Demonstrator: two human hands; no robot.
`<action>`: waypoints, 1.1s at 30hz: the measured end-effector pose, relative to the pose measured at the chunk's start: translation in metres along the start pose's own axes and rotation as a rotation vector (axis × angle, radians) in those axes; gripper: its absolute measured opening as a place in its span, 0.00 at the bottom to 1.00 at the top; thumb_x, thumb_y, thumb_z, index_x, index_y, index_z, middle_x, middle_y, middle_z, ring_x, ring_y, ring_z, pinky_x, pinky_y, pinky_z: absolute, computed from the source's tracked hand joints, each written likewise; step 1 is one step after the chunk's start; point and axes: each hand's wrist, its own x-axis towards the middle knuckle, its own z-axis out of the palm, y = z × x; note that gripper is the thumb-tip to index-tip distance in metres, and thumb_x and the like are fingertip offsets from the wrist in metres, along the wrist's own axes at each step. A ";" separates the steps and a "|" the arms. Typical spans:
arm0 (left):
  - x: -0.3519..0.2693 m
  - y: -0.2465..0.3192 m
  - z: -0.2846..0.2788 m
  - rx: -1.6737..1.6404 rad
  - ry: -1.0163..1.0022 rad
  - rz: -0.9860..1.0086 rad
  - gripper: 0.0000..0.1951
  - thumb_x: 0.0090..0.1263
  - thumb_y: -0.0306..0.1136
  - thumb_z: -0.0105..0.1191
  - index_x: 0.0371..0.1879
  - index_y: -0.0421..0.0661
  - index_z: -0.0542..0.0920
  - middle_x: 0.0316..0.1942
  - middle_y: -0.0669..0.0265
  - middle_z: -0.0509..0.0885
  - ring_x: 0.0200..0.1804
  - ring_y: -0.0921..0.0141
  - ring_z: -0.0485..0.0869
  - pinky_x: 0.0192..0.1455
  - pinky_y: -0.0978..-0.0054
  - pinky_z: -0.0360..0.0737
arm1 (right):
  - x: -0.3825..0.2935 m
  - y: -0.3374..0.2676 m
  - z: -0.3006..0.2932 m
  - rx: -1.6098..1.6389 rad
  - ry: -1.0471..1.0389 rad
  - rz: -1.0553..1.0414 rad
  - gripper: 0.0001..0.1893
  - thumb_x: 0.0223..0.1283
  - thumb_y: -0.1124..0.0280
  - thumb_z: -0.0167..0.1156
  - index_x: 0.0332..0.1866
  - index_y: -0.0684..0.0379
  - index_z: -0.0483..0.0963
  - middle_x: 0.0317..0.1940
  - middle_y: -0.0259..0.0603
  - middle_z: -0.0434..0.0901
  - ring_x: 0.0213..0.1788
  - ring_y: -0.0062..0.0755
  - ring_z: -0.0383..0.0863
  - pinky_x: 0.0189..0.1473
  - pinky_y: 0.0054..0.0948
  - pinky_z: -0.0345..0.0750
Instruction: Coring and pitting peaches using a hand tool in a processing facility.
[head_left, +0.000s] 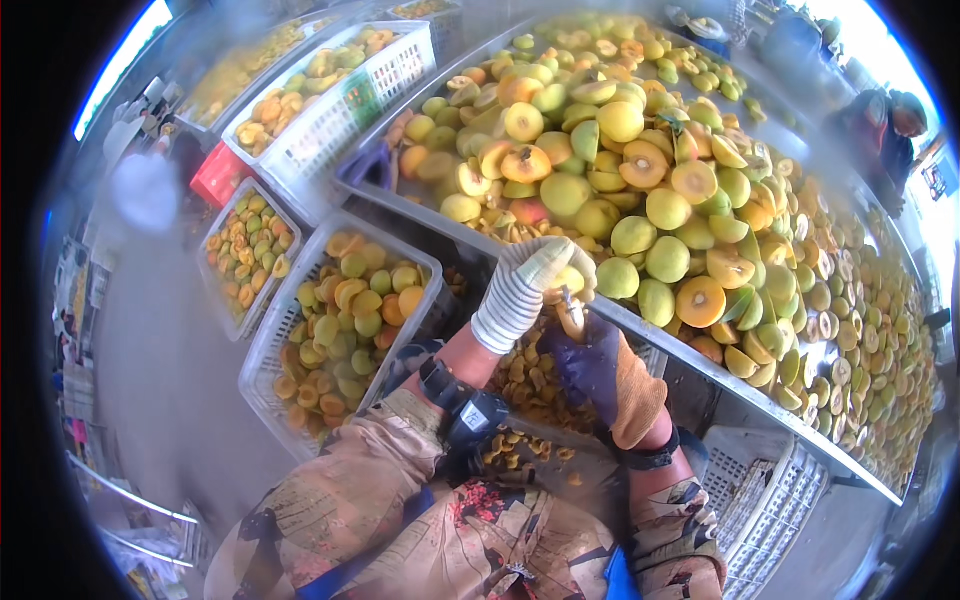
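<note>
In a white-and-grey striped work glove, my left hand (523, 289) grips a yellow stone-fruit piece (568, 279) near the metal table's front edge. My right hand (600, 371) wears a purple-and-orange coated glove and is closed around a small hand tool (573, 321) with a pale handle and a metal end. The metal end meets the fruit or lies right below it; my fingers partly hide the contact. A large heap of yellow-green stone fruit (667, 210), many pieces halved and some with the stone showing, covers the metal table (720, 367) ahead of both hands.
Left of me stands a plastic crate (259, 401) of fruit halves, with a smaller fruit-filled crate (214, 296) and a tall white crate (330, 127) beyond. Below my hands lie fruit scraps (525, 375). White crates (772, 517) sit at right. Another person (877, 135) is across the table.
</note>
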 end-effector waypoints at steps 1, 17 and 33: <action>0.001 0.000 0.001 -0.032 -0.026 -0.032 0.22 0.74 0.47 0.48 0.32 0.37 0.83 0.27 0.57 0.83 0.28 0.67 0.82 0.34 0.72 0.80 | -0.001 -0.001 -0.002 0.003 0.000 0.000 0.08 0.65 0.71 0.56 0.44 0.63 0.78 0.21 0.27 0.72 0.22 0.13 0.68 0.24 0.18 0.66; 0.009 0.009 -0.009 0.281 -0.333 -0.149 0.12 0.68 0.33 0.53 0.30 0.36 0.83 0.27 0.62 0.84 0.27 0.74 0.82 0.33 0.78 0.79 | -0.006 -0.017 -0.008 -0.214 -0.029 0.181 0.09 0.64 0.70 0.58 0.43 0.65 0.74 0.19 0.33 0.73 0.16 0.20 0.71 0.19 0.22 0.69; 0.006 0.004 -0.001 0.150 -0.216 -0.194 0.12 0.64 0.36 0.55 0.30 0.37 0.82 0.25 0.59 0.83 0.30 0.66 0.81 0.38 0.71 0.78 | 0.009 0.018 0.002 -0.185 -0.098 0.017 0.15 0.62 0.64 0.61 0.41 0.68 0.74 0.19 0.44 0.78 0.18 0.36 0.78 0.22 0.31 0.72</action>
